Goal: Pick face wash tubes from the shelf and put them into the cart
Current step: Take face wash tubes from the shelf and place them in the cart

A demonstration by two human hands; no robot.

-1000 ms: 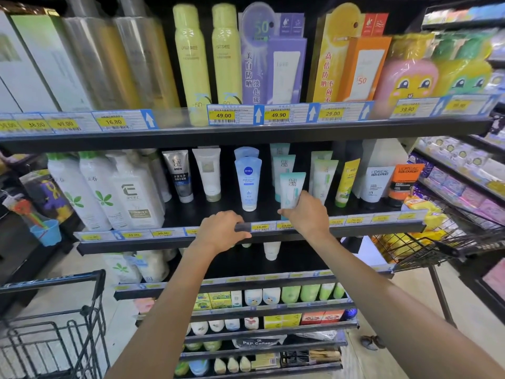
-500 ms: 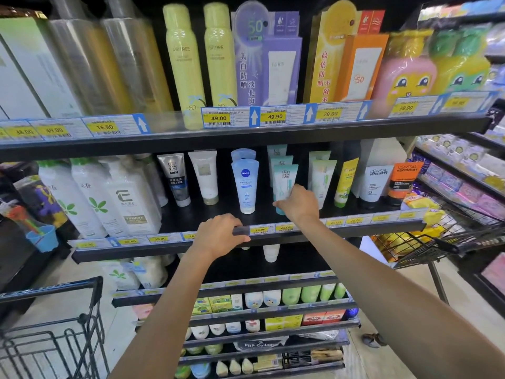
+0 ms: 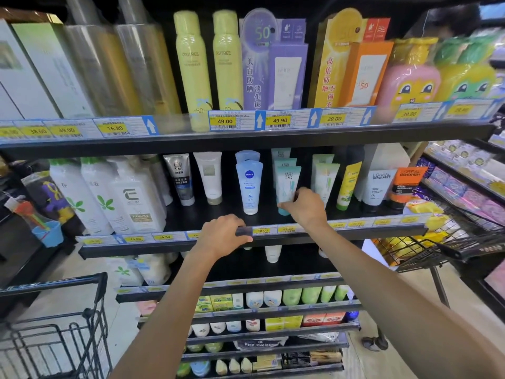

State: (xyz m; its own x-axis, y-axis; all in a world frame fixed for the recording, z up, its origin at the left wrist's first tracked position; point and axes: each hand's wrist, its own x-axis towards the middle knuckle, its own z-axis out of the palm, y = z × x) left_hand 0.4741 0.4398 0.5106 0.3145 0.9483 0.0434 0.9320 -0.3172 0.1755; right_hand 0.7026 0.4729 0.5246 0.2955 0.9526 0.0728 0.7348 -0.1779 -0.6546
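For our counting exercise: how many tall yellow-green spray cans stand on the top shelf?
2. One spray can stands left of centre on the top shelf; the second can is beside it on its right, next to a purple sunscreen pack. More may hide behind.

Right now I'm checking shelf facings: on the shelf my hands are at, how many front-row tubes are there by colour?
grey MEN tube: 1
white tubes: 2
blue Nivea tube: 1
teal tube, pinched by the right hand: 1
pale green tube: 1
yellow tube: 1
orange L'Oreal tube: 1
Total: 8
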